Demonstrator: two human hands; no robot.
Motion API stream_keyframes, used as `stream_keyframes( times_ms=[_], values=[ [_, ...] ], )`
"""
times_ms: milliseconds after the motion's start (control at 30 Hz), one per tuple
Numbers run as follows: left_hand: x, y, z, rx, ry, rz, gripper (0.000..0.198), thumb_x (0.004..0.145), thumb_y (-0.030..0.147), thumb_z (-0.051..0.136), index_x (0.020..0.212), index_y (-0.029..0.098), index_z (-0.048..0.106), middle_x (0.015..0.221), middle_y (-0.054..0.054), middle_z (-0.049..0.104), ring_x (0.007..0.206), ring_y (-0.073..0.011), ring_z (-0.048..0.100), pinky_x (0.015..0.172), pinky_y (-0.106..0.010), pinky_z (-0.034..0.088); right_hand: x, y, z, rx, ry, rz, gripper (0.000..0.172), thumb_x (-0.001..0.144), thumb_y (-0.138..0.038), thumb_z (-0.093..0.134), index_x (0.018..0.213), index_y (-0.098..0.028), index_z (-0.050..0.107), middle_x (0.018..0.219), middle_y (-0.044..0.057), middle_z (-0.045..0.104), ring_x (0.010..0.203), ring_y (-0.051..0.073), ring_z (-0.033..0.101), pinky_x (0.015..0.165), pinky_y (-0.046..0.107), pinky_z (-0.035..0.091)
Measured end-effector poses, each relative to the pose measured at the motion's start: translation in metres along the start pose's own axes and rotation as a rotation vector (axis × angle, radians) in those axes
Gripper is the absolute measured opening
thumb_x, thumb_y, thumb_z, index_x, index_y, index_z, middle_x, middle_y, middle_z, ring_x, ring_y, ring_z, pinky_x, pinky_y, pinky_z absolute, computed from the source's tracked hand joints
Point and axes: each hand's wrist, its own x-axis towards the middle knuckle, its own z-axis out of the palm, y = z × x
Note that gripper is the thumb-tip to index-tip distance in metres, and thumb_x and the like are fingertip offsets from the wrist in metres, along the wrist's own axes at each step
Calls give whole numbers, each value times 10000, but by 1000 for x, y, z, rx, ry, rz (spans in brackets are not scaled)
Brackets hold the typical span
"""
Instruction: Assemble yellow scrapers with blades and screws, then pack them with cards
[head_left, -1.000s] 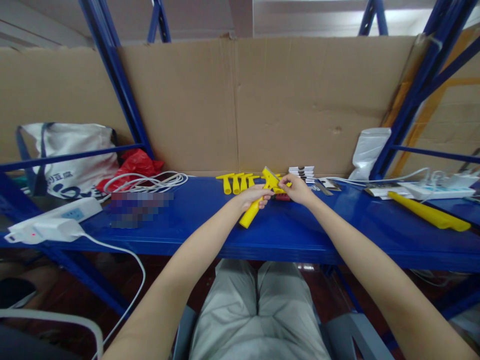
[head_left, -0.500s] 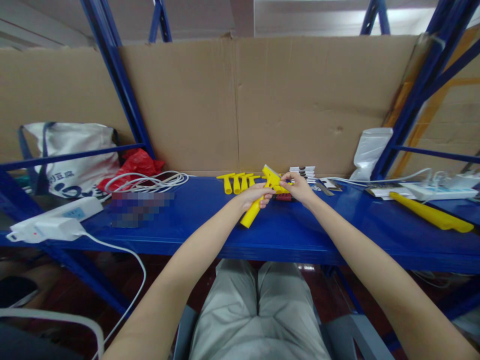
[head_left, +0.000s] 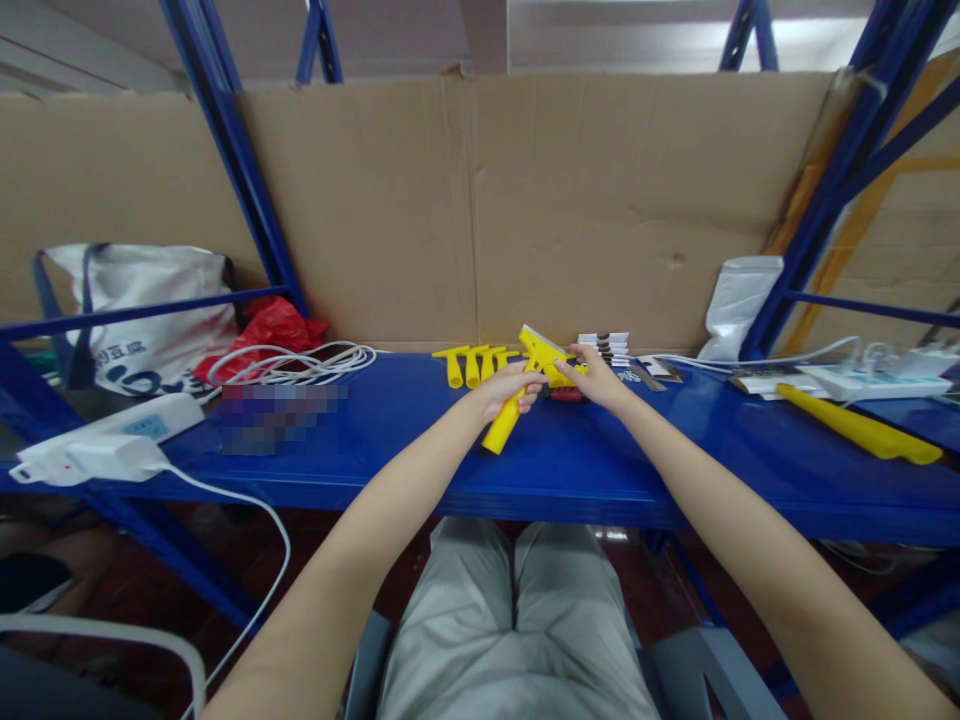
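Note:
A yellow scraper (head_left: 504, 427) is held tilted above the blue shelf, its handle slanting down toward me and a thin pale blade strip along its wide head. My left hand (head_left: 512, 390) is wrapped round it just below the head. At the right end of the head, my right hand (head_left: 599, 380) grips with thumb and fingertips; part of that end is hidden by the fingers. Behind my left hand, several more yellow scrapers (head_left: 472, 368) stand in a row. Just under the held head lies a red and black object (head_left: 564, 394), partly covered.
Small white packets (head_left: 604, 347) and a metal strip (head_left: 651, 376) lie behind my right hand. A long yellow piece (head_left: 859, 425) and a power strip (head_left: 874, 382) are at the right. Coiled white cable (head_left: 300, 362), a red bag (head_left: 274, 330) and another power strip (head_left: 112, 440) sit left.
The scraper's head has tilted slightly, showing more of its blade edge. My right hand's fingers have shifted along the right end of the head. My left hand keeps its hold.

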Motion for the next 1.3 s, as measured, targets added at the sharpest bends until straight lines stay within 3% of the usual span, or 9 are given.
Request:
stream_keyframes(
  times_ms=[100, 233, 400, 600, 900, 1300],
  values=[
    [1, 1, 0, -28, 72, 28, 226, 802, 64, 503, 700, 205, 359, 428, 115, 390, 262, -27, 314, 306, -143, 216, -5, -3, -8, -282, -19, -41, 583, 796, -473, 563, 1280, -154, 497, 1301, 183, 518, 1206, 336, 462, 970, 503, 382],
    [3, 5, -1, -82, 188, 43, 246, 818, 34, 457, 690, 208, 339, 419, 114, 379, 261, -29, 303, 310, -149, 212, -11, -13, -21, -527, -200, -43, 441, 821, -452, 548, 1182, -204, 596, 1241, 147, 571, 1188, 336, 471, 937, 494, 394],
    [5, 5, -3, -136, 299, 75, 235, 818, 25, 452, 710, 208, 351, 424, 118, 375, 257, -29, 293, 318, -152, 209, -13, -19, -32, -680, -396, 28, 371, 816, -461, 568, 1073, -207, 655, 1178, 130, 615, 1126, 316, 529, 879, 420, 430],
    [5, 5, -3, -130, 303, 66, 232, 828, 34, 449, 704, 207, 357, 419, 111, 382, 262, -31, 299, 322, -156, 208, -12, -9, -40, -748, -536, 108, 347, 818, -385, 587, 1092, -173, 610, 1104, 138, 645, 989, 258, 603, 775, 320, 454],
    [3, 6, -1, -111, 303, 38, 246, 822, 22, 443, 677, 203, 359, 409, 108, 375, 261, -30, 296, 326, -163, 197, -14, -15, -42, -708, -576, 139, 336, 835, -344, 572, 1101, -139, 583, 1137, 143, 634, 979, 241, 610, 775, 295, 444],
    [5, 4, -4, -119, 314, 58, 234, 807, 36, 476, 695, 206, 361, 437, 109, 382, 277, -28, 291, 337, -163, 199, -14, -13, -42, -680, -475, 15, 199, 749, -300, 647, 913, -188, 650, 899, 93, 692, 794, 219, 635, 632, 270, 439]
  ],
)
